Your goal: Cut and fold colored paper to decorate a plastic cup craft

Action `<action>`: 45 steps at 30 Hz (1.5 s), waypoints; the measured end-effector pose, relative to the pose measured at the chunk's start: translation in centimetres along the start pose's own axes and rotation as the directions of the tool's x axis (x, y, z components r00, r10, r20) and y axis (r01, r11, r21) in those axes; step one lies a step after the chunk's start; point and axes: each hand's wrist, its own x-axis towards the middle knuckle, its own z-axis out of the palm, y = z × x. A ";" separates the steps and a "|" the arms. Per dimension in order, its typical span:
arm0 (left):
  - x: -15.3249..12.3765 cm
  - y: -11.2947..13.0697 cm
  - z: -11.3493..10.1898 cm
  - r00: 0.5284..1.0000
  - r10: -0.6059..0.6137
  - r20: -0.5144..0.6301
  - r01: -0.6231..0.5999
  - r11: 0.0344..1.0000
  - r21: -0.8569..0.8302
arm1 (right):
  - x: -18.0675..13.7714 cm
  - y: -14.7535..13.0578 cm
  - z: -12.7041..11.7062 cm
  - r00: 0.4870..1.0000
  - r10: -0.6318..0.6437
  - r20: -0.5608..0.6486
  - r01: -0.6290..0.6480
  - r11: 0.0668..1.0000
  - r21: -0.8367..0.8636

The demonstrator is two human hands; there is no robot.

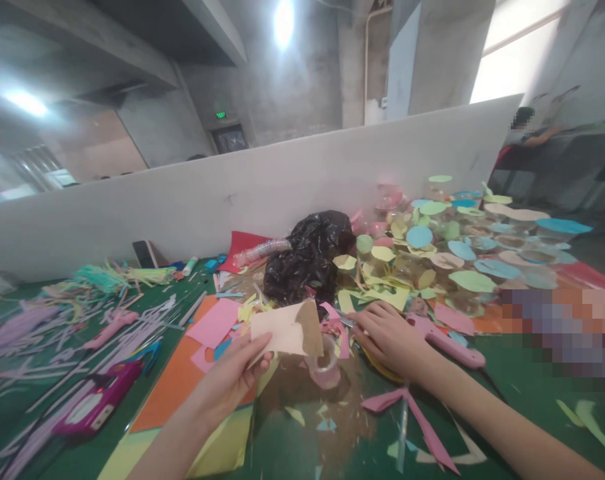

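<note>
My left hand point(247, 367) is closed on a piece of cream paper point(285, 331), pinched at its left side between thumb and fingers. A dark shadow falls on the paper's right end. My right hand point(389, 340) is palm down, low over the table, with fingers bent around scissors point(346, 320); only the grey metal part shows past the fingertips. A yellow curved thing point(375, 360) lies partly hidden beneath this hand. Between my hands stands a small clear plastic cup point(326, 365) with pink at its bottom. Pink paper scraps point(338, 330) lie behind the cup.
A black plastic bag point(309, 257) sits before the white partition point(182, 207). Cups topped with coloured paper discs point(475, 280) crowd the right. A pink glue gun point(452, 343) lies beside my right wrist. Paper strips point(147, 327) and a magenta device point(102, 397) lie left. A person point(519, 137) sits far right.
</note>
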 end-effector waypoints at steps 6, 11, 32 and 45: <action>-0.1 0.0 0.4 1.000 0.006 -0.002 -0.006 0.999 0.038 | 0.0 -0.1 -0.1 1.000 0.000 -0.008 0.000 1.000 0.002; -0.2 -0.2 0.6 1.000 0.009 0.003 -0.009 0.999 0.035 | 0.1 -0.3 -0.3 1.000 -0.005 -0.013 0.005 1.000 -0.011; -0.3 -0.6 0.1 0.998 -0.009 -0.067 0.009 1.000 0.002 | 0.1 -0.4 -0.1 0.999 -0.041 -0.021 0.041 0.999 -0.009; -2.9 -0.6 -0.5 0.987 -0.095 -0.130 0.098 0.995 0.017 | 0.0 -0.4 -0.2 0.999 -0.011 0.036 0.011 1.000 0.012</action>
